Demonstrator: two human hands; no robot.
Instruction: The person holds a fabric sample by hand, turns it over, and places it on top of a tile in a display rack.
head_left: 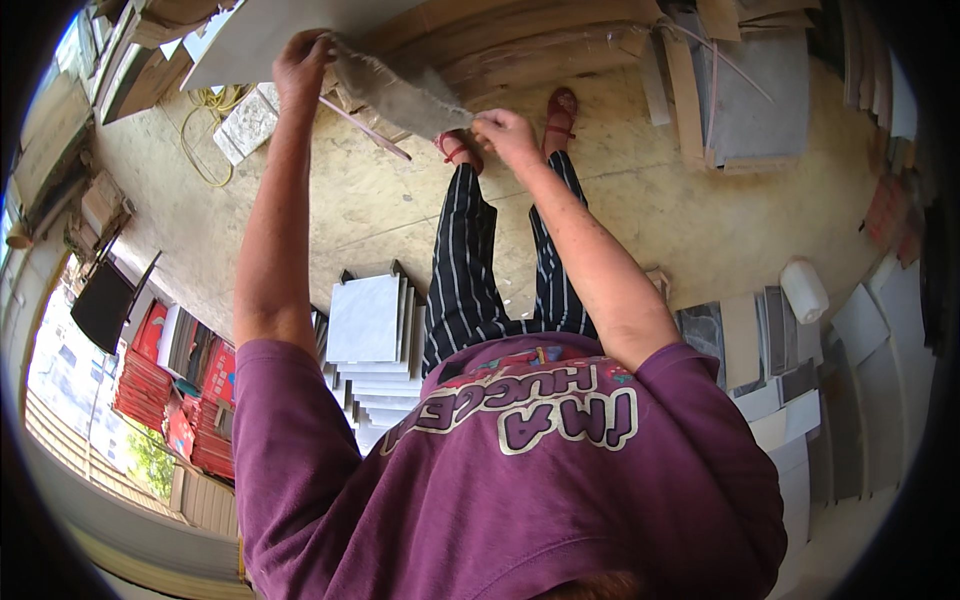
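A grey-brown cloth [395,92] with a frayed edge hangs stretched between my two hands, out in front of me. My left hand [303,68] is closed on its upper left corner, close to a large pale board [285,40]. Lower down, the fingers of my right hand [507,134] pinch the other end of the cloth, above my red shoes. Both arms reach forward. Just below the cloth, a thin stick-like strip [368,130] points down toward the floor.
Cardboard-wrapped slabs [560,35] lean along the far side. Grey tiles [755,105] stand at the far right. Stacked pale tiles [365,320] are near my legs, with more tiles [745,340] at right beside a white jug [803,290]. A yellow cord [185,150] lies on the floor [370,215].
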